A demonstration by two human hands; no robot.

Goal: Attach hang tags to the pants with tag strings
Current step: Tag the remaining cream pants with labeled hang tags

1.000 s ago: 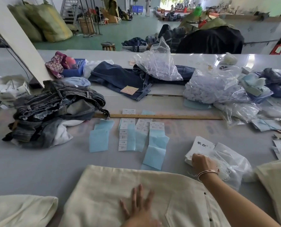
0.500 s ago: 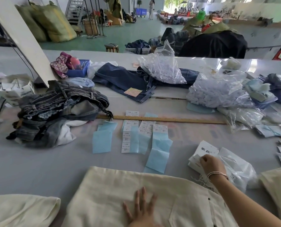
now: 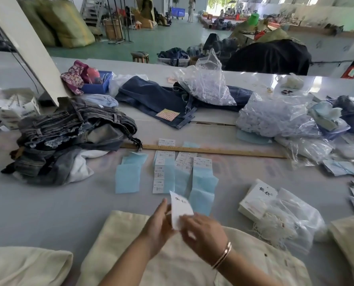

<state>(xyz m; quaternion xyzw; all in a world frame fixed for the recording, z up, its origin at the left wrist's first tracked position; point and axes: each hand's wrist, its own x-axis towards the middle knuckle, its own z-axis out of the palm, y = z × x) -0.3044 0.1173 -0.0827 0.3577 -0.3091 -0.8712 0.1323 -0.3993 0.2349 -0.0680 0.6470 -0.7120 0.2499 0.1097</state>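
Note:
Cream pants lie flat at the near edge of the table. Above them I hold one white hang tag upright between both hands. My left hand pinches its left edge and my right hand, with a bracelet at the wrist, grips its lower right corner. A stack of white hang tags and a clear bag of white tag strings lie to the right. Whether a string is on the held tag cannot be seen.
Blue sticker sheets with white size labels lie ahead of my hands, behind them a wooden ruler. A heap of jeans sits at the left, dark jeans and plastic bags at the back right. More cream fabric lies at right.
My right hand left the tag stack with one hang tag and came to the middle. My left hand lifted off the pants and took the tag's other edge.

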